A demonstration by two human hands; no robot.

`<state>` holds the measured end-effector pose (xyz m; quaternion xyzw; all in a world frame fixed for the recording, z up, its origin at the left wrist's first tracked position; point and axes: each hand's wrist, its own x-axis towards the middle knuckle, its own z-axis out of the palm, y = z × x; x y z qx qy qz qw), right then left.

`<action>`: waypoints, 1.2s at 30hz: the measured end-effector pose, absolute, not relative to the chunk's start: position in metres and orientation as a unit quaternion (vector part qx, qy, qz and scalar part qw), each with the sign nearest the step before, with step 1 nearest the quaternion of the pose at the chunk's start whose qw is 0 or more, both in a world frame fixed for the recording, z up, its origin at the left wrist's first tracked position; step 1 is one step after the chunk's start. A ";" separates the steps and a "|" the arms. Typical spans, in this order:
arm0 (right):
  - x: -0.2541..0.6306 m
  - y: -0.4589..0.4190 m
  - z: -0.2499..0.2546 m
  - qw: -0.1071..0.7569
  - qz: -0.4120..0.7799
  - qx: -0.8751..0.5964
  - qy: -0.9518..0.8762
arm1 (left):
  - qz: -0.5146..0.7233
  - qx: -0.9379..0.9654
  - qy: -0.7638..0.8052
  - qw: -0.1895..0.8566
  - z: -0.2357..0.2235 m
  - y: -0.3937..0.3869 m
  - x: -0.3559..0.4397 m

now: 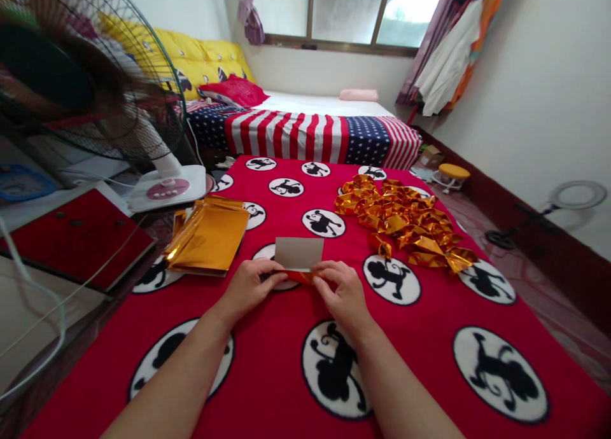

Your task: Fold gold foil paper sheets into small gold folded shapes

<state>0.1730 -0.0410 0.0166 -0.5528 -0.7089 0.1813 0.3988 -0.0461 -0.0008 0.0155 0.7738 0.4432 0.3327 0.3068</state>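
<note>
Between my hands is a sheet of foil paper [299,253], its dull grey side facing up and its near edge folded over to show an orange-gold strip. My left hand [255,281] pinches the left end of that fold with thumb and fingers. At the right end, my right hand [340,285] grips the same fold. To the left lies a stack of flat gold foil sheets [210,235]. A heap of folded gold foil pieces [401,216] spreads over the cloth on the right.
The red cloth [267,375] with black monkey figures covers the surface under my hands. A running fan [165,178] stands at the left edge. Beyond is a bed [305,133]; a yellow stool [453,172] and a ring light [577,194] stand on the right.
</note>
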 end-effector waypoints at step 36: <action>0.162 -0.039 0.011 0.388 0.144 -0.672 -0.614 | 0.355 0.706 0.562 0.243 0.016 0.002 -0.040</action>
